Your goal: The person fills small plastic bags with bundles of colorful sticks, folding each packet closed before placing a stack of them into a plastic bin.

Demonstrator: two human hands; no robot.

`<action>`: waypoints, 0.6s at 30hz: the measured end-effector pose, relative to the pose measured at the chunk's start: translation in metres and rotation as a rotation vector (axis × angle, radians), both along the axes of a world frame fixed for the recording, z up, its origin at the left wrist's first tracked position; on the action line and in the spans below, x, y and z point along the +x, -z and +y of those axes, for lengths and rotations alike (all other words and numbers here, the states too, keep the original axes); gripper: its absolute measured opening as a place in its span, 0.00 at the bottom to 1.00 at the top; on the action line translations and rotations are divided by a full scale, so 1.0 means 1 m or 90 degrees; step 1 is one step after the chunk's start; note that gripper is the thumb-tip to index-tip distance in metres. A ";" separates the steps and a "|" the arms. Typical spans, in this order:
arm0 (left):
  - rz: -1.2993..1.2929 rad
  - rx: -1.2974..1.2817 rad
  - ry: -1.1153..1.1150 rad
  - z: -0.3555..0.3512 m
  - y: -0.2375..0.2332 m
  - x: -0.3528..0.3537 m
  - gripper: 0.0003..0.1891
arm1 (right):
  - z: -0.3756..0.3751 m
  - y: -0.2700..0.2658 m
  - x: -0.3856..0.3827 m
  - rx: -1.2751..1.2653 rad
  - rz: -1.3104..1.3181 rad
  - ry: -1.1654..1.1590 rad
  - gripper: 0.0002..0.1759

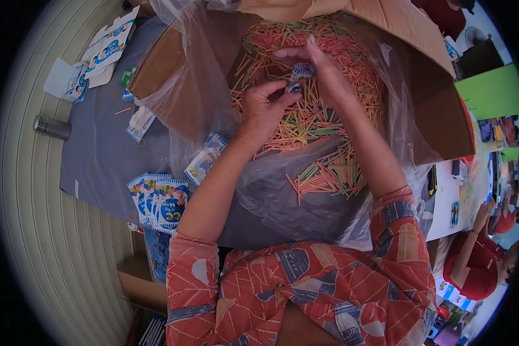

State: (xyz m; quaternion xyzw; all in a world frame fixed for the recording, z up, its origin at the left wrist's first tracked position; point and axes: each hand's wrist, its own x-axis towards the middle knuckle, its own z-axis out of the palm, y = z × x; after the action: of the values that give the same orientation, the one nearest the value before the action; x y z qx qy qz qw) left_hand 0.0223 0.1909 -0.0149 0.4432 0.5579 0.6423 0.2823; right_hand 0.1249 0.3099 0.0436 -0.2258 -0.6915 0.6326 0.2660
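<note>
My left hand pinches a small blue-and-white printed packet between thumb and fingers. Beside the packet, my right hand is held with its fingers stretched out and nothing visible in them. Both hands are over a cardboard box lined with a clear plastic bag. Inside lie masses of thin pink, yellow and green sticks. A smaller heap of sticks rests on the plastic nearer my body. Whether the packet contains anything cannot be made out.
Several printed packets lie fanned at the left table edge, with another packet by my left forearm. Opened printed cartons and a metal cylinder are at far left. A person in red is at right.
</note>
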 end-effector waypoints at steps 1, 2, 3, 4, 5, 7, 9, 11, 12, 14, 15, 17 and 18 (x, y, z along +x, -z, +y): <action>-0.002 -0.003 0.000 0.000 0.002 0.000 0.12 | -0.002 -0.003 0.001 -0.003 -0.002 0.000 0.41; 0.021 0.005 0.003 -0.001 0.003 0.000 0.12 | -0.004 -0.009 0.004 0.116 -0.084 -0.036 0.42; 0.043 0.011 0.008 -0.002 0.002 0.001 0.13 | -0.007 -0.015 0.006 0.234 -0.166 -0.071 0.43; 0.041 0.006 0.011 -0.004 0.002 0.001 0.13 | -0.010 -0.014 0.007 0.228 -0.168 -0.070 0.43; 0.021 -0.014 -0.004 -0.007 0.002 0.001 0.12 | -0.014 -0.011 0.007 0.189 -0.123 -0.103 0.44; -0.051 -0.009 0.008 -0.007 0.008 -0.004 0.10 | -0.023 -0.016 0.011 0.250 -0.085 -0.190 0.44; -0.024 0.004 0.004 -0.016 0.007 -0.002 0.09 | -0.022 -0.007 0.007 0.263 -0.070 -0.213 0.44; 0.005 0.029 0.003 -0.028 -0.002 -0.002 0.08 | -0.020 -0.006 0.010 0.289 -0.054 -0.233 0.44; -0.008 -0.023 0.018 -0.041 -0.006 -0.003 0.07 | -0.018 -0.010 0.012 0.122 0.030 -0.215 0.44; 0.046 -0.063 -0.014 -0.081 -0.020 -0.005 0.04 | 0.002 -0.022 0.024 -0.072 0.163 -0.231 0.36; 0.117 -0.051 -0.055 -0.110 -0.030 -0.003 0.05 | 0.017 -0.023 0.033 -0.068 0.164 -0.232 0.36; 0.284 -0.076 -0.158 -0.177 -0.033 -0.009 0.03 | 0.039 -0.018 0.050 0.189 -0.031 0.061 0.29; 0.403 -0.100 -0.216 -0.208 -0.034 -0.014 0.05 | 0.045 -0.009 0.057 0.192 -0.029 0.069 0.29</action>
State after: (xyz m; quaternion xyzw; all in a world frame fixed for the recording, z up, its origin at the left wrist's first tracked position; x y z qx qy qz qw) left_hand 0.0081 -0.0175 0.0189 0.4981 0.7308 0.4663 0.0188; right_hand 0.1823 0.3550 0.0524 -0.2346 -0.7710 0.5013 0.3150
